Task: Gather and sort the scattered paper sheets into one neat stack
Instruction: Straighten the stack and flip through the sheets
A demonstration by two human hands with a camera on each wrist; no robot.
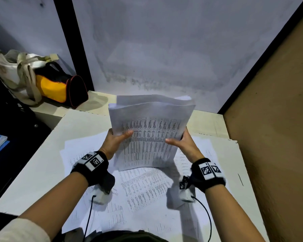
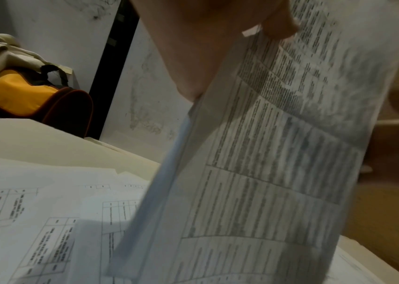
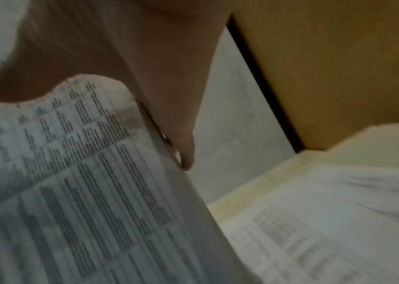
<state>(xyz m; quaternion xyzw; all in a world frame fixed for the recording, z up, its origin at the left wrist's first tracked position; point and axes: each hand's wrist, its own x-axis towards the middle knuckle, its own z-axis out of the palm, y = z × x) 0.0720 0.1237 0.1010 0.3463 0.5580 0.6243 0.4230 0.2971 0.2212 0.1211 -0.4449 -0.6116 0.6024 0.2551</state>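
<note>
Thick bundle of white printed paper sheets (image 1: 150, 131) held upright over the pale tabletop (image 1: 33, 168), left hand (image 1: 115, 139) and right hand (image 1: 184, 143) gripping its sides; uneven top edges likely to slip askew onto loose printed pages (image 1: 143, 187) beneath.

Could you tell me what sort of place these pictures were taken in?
Probably a plain office or study cubicle: a pale desk strewn with loose sheets of printed tables, a partition wall close behind it, a brown board panel at the side, and bags on a ledge.
</note>
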